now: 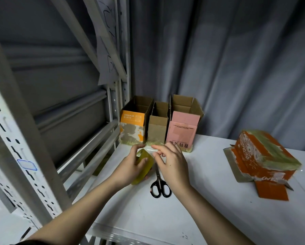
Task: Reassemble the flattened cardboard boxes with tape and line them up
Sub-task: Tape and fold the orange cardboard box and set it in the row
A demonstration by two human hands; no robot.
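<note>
From the head camera I see both forearms reaching forward over the white table (201, 200). My left hand (130, 167) curls around a yellowish roll of tape (144, 162), thumb on top and fingers wrapped round its side, holding it just above the tabletop. My right hand (173, 163) hovers beside it, palm down, with thumb and forefinger pinched together at what looks like the tape's loose end; I cannot tell for sure. Black-handled scissors (159, 186) lie beneath and between the hands. Three upright, open boxes stand in a row at the back: orange box (132, 128), brown box (157, 129), pink box (182, 131). A taped orange patterned box (264, 156) lies on its side well to the right.
</note>
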